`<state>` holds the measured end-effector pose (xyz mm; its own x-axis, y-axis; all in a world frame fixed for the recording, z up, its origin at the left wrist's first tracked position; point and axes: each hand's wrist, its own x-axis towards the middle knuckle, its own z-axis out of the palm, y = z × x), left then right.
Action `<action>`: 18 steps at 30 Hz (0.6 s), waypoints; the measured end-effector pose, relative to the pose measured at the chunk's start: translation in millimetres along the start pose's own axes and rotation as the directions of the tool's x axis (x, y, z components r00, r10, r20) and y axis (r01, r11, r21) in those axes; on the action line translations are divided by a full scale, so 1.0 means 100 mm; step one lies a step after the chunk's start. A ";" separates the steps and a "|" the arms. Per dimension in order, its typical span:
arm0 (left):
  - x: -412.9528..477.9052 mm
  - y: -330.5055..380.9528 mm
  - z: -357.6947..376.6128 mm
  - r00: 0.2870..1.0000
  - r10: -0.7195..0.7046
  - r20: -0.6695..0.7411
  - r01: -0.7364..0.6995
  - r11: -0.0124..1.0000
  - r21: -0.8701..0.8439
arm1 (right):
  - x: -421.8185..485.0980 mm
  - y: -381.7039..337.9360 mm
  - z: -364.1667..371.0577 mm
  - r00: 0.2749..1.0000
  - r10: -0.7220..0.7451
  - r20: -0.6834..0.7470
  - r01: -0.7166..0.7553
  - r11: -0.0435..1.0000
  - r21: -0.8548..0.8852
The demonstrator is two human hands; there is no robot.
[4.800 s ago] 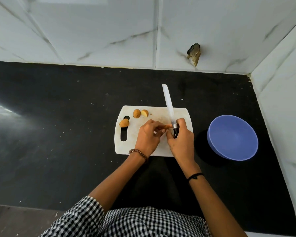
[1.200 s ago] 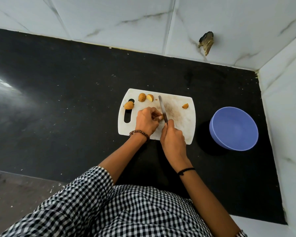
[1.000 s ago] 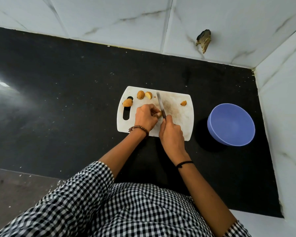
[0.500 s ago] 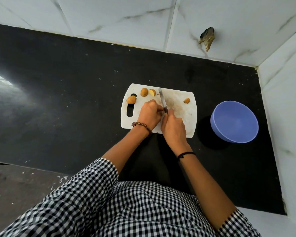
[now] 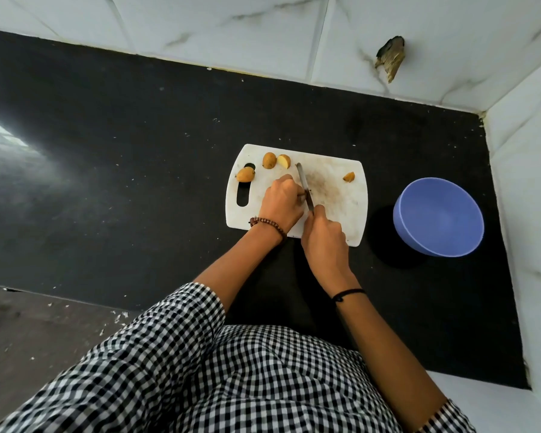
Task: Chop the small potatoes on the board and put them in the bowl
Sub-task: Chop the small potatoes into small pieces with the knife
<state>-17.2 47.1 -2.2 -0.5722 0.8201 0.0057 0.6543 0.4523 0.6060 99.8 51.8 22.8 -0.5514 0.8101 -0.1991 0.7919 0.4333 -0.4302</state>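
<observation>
A white chopping board (image 5: 341, 214) lies on the black worktop (image 5: 122, 151), a little right of the frame's centre. Both hands are over its lower middle. The right hand (image 5: 324, 235) is wrapped tight round the handle of a knife (image 5: 303, 185), with the handle hidden in the fist and the blade running up the frame, its tip close to the board's upper edge. The left hand (image 5: 281, 203) is curled down just left of the blade, fingertips bunched against it and pinching a small brownish bit (image 5: 301, 197) that I can barely make out.

Near the board's upper left corner sit two whole small potatoes, one (image 5: 245, 175) touching the top of the handle slot, the other (image 5: 269, 160) up and to the right of it. A cut half (image 5: 283, 161) lies against that second one, pale face showing. A single wedge (image 5: 349, 176) lies apart, near the board's right edge. The blue bowl (image 5: 400, 226) stands on the worktop right of the board, not touching it.
</observation>
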 end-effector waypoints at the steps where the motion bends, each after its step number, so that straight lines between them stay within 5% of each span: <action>1: 0.00 0.00 0.00 1.000 -0.006 0.000 0.006 1.000 -0.008 | -0.02 0.01 -0.01 1.000 0.004 -0.004 -0.004 1.000 -0.002; 18: 0.03 -0.06 0.01 0.995 -0.095 0.006 0.095 0.985 -0.143 | -0.43 0.19 -0.35 0.993 0.035 0.112 -0.021 0.992 -0.124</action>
<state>-22.3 47.4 -6.7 -0.6288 0.7755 -0.0567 0.5197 0.4733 0.7113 147.6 39.1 54.5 -0.5494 0.7755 -0.3110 0.8296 0.4620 -0.3135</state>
